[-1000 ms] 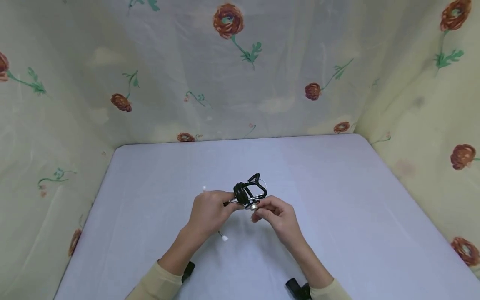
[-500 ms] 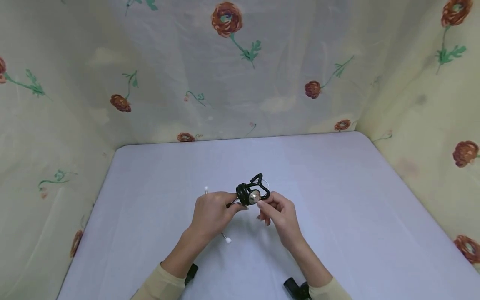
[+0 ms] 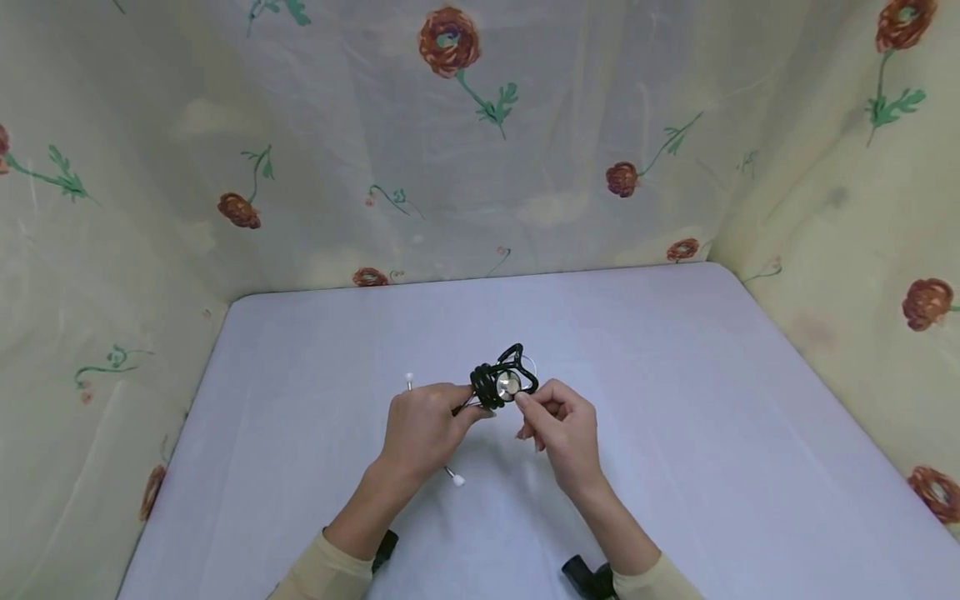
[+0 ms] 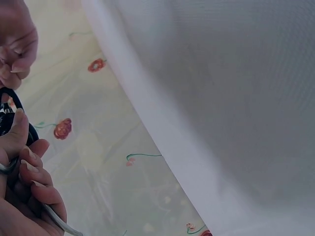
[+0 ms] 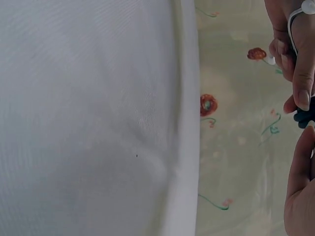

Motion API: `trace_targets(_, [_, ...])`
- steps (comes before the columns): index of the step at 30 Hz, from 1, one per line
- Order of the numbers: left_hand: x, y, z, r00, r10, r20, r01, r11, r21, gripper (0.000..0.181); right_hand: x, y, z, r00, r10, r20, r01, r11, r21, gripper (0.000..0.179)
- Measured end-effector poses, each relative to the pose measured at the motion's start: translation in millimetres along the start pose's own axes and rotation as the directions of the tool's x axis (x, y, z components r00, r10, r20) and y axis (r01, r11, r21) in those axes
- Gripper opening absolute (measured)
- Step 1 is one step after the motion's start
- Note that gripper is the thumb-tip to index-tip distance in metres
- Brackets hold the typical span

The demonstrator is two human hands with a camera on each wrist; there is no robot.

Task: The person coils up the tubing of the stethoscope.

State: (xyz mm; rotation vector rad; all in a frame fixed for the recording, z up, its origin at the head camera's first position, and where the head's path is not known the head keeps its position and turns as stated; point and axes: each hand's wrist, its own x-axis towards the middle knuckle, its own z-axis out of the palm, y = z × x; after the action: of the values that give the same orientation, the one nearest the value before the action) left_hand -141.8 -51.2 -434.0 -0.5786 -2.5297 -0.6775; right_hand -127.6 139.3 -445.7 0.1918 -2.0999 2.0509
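Note:
A stethoscope (image 3: 483, 386) with its black tubing wound into a bundle is held up over the middle of the table. My left hand (image 3: 423, 429) grips it by the metal ear tubes, and one white eartip (image 3: 458, 480) pokes out below that hand. At the bundle's right side, my right hand (image 3: 564, 429) pinches the edge of the round silver chest piece (image 3: 508, 385), whose flat face shows. In the left wrist view, the left fingers (image 4: 42, 179) curl around a metal ear tube. The right wrist view shows the left thumb (image 5: 302, 88) against the dark tubing.
A white-covered table (image 3: 675, 417) lies beneath both hands. Floral curtains (image 3: 555, 150) hang behind it and along both sides. Black devices (image 3: 588, 577) are at the wrists, near the cuffs.
The chest piece has turned from edge-on to face the head camera. My right fingers have shifted slightly up and right with it, while the left hand keeps its grip.

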Motion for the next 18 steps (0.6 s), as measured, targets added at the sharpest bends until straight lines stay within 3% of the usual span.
trace_targets(11, [-1.4,2.9,2.9,1.000,-0.011,-0.016,0.011,1.000,0.016,0.022,-0.9,-4.0,1.3,0.995,-0.007,-0.097,0.005,1.000,-0.022,0.021])
trace_targets(18, [-2.9,2.4,5.0,0.999,0.020,-0.037,-0.017,0.998,0.068,0.022,1.2,-3.6,0.8,0.996,0.015,-0.090,-0.015,1.000,0.005,0.027])
